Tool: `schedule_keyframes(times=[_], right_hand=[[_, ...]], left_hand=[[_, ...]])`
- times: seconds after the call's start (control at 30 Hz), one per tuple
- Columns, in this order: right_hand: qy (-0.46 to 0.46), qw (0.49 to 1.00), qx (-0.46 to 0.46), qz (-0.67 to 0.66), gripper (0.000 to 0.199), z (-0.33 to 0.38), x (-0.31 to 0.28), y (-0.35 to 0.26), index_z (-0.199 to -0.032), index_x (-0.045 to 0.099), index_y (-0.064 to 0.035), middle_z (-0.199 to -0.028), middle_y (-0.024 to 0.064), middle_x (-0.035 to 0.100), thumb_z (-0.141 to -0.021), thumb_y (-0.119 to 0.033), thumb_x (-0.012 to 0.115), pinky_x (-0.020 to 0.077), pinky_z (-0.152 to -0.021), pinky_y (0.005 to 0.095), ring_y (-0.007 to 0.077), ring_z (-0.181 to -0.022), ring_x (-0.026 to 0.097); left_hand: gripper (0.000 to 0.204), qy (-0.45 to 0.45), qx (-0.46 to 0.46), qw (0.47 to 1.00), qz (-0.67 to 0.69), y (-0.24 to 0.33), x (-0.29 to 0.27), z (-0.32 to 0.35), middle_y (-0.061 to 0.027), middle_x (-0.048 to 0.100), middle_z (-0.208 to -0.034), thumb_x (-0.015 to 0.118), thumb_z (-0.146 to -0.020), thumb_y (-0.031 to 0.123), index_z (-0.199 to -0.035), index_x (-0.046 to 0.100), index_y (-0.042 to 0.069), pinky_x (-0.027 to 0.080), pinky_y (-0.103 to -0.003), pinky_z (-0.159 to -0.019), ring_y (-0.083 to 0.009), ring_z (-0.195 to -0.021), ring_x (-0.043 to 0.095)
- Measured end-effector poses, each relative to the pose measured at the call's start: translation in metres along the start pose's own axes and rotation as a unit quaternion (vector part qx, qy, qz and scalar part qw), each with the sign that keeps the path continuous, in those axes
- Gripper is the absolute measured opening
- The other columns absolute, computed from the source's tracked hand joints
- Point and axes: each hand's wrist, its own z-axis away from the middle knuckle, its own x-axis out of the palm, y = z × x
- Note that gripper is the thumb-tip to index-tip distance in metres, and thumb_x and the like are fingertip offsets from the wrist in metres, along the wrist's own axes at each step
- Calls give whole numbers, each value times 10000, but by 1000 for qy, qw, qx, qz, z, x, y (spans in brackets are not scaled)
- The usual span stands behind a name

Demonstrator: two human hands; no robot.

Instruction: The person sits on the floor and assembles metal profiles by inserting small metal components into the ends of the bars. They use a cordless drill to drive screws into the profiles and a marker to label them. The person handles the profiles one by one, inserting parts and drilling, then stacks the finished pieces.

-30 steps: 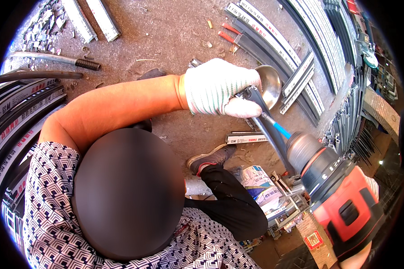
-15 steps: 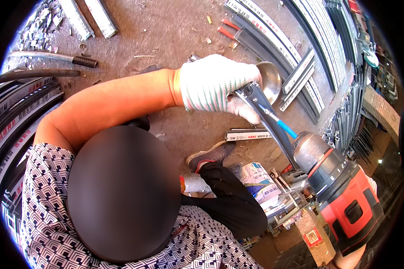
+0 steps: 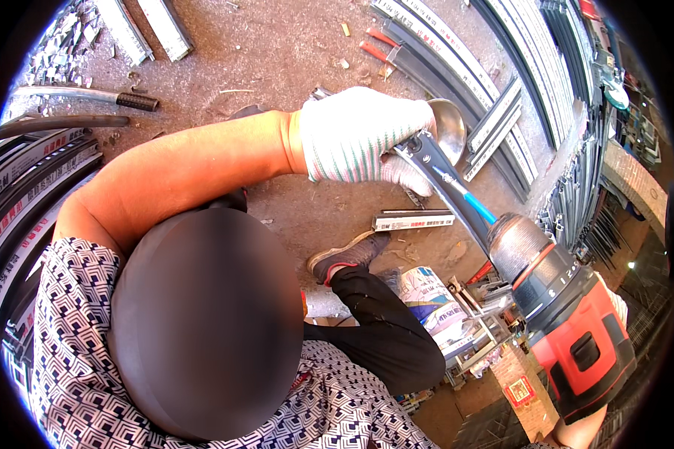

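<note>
My left hand (image 3: 363, 135), in a white knit glove, is shut on the dark handle of a metal ladle (image 3: 448, 127) and holds it out over the concrete floor. A red and black cordless drill (image 3: 569, 322) comes in from the lower right. Its blue bit (image 3: 478, 209) presses against the ladle handle just below my left hand. My right hand (image 3: 618, 303), also gloved, grips the drill body and is mostly hidden behind it. My own head and patterned shirt fill the lower left.
Long metal profiles (image 3: 494, 82) lie on the floor at the upper right, and more strips are stacked along the left edge (image 3: 22, 187). A shoe (image 3: 348, 254), a small flat box (image 3: 413, 220), a printed can (image 3: 430, 303) and red-handled pliers (image 3: 378, 52) lie below.
My left hand and the ladle have drifted slightly up and to the left. The drill has followed and stays against the handle.
</note>
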Motion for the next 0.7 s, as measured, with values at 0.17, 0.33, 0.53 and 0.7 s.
schedule_keyframes(times=[0.17,0.33,0.53,0.7], right_hand=[[-1,1000,15,6,366,4,-2,-5,-1082,668,-67,-994,82,641,-740,-180,736,479,-905,383,270,-977,625],[5,1000,-3,-1,369,1,1,4,-1082,670,-68,-996,82,641,-737,-176,741,478,-909,383,270,-981,624],[4,1000,12,12,372,5,-5,1,-1082,672,-69,-998,83,640,-732,-171,748,476,-915,383,271,-987,623],[7,1000,13,11,375,5,-3,-1,-1081,674,-69,-1000,83,640,-728,-167,753,475,-920,383,272,-991,622]], left_hand=[[530,7,18,1000,0,-1,4,-4,-133,709,-955,868,-781,383,-1142,618,86,563,-404,-743,-344,-873,717],[525,14,-3,1000,-13,-1,2,1,-139,708,-954,873,-778,373,-1132,615,84,563,-405,-742,-352,-873,716],[509,19,5,1000,4,-1,4,-2,-132,712,-943,881,-779,341,-1131,616,87,562,-400,-731,-340,-867,722],[499,13,-3,1000,6,0,4,-3,-131,711,-933,880,-782,337,-1126,618,87,560,-394,-727,-328,-855,724]])
